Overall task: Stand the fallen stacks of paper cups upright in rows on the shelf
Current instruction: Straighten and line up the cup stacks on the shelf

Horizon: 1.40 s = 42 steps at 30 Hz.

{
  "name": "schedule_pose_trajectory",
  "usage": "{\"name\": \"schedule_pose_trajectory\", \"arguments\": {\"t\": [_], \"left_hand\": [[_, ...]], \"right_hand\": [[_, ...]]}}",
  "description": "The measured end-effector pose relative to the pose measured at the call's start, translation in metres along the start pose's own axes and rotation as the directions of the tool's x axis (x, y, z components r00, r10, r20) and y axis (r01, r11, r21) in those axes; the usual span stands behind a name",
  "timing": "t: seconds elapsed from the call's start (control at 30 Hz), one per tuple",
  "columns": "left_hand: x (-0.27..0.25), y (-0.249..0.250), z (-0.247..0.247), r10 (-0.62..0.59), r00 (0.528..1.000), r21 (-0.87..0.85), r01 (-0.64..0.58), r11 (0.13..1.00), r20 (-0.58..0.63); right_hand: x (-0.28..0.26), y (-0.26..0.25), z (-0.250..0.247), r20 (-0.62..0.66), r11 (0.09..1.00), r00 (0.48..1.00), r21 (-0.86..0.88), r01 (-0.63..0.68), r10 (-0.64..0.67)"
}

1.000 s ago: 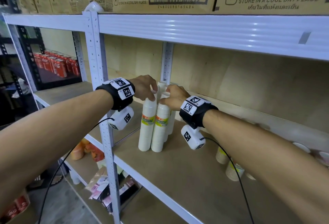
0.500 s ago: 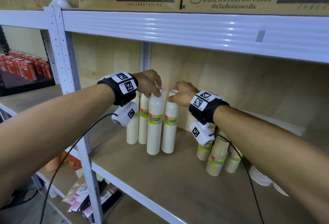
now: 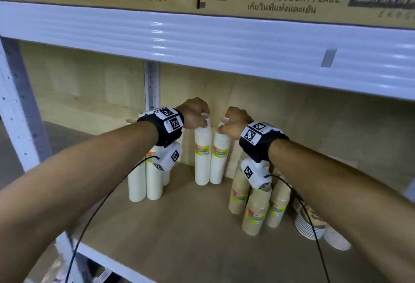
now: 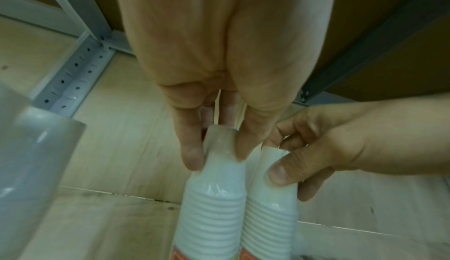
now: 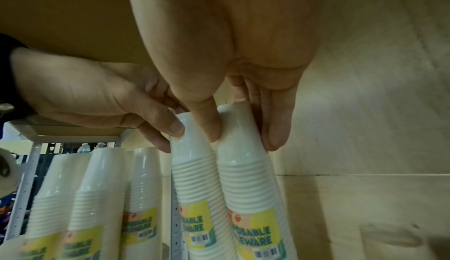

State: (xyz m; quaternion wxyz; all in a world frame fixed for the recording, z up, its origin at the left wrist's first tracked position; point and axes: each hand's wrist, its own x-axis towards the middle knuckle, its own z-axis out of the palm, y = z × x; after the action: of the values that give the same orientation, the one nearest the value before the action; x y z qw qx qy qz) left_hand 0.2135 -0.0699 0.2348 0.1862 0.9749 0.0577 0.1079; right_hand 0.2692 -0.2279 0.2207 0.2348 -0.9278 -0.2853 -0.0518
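Note:
Two tall white paper-cup stacks stand upright side by side near the back wall of the shelf (image 3: 179, 226). My left hand (image 3: 203, 120) pinches the top of the left stack (image 3: 202, 154). My right hand (image 3: 224, 125) pinches the top of the right stack (image 3: 220, 156). In the left wrist view my left hand (image 4: 217, 154) holds its stack (image 4: 214, 206) between thumb and fingers, with the right stack (image 4: 270, 216) beside it. In the right wrist view my right hand (image 5: 243, 137) grips its stack (image 5: 250, 177) next to the left stack (image 5: 194, 168).
Several more white stacks (image 3: 143, 177) stand upright at the left of the shelf. Brown cup stacks (image 3: 258, 206) stand at the right, with white stacked plates (image 3: 310, 226) lying beyond them. A white beam (image 3: 224, 42) with cardboard boxes on it runs overhead. An upright post (image 3: 152, 85) stands at the back.
Both hands have moved the two white stacks to the right and toward the back wall, away from the other white stacks. The head view has shifted right.

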Motion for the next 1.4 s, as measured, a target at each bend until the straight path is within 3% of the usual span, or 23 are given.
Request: {"name": "schedule_pose_trajectory", "arguments": {"t": [0.53,0.73,1.1,1.4], "left_hand": [[0.055,-0.01,0.023,0.029,1.0,-0.033,-0.029,0.999,0.01],[0.061,-0.011,0.029,0.007,0.999,-0.164,0.001,0.986,0.046],[0.054,-0.006,0.025,-0.036,0.999,-0.153,0.041,0.987,0.032],[0.029,0.0,-0.018,-0.075,0.994,-0.103,0.067,0.992,-0.078]], "right_hand": [[0.048,0.024,0.012,0.001,0.995,0.996,0.012,-0.094,0.094],[0.059,0.027,0.023,0.0,0.986,0.996,0.142,-0.093,0.094],[0.061,0.026,0.024,-0.013,0.983,0.994,0.153,-0.104,0.107],[0.058,-0.005,0.009,-0.119,1.0,0.993,0.003,0.026,-0.025]]}}
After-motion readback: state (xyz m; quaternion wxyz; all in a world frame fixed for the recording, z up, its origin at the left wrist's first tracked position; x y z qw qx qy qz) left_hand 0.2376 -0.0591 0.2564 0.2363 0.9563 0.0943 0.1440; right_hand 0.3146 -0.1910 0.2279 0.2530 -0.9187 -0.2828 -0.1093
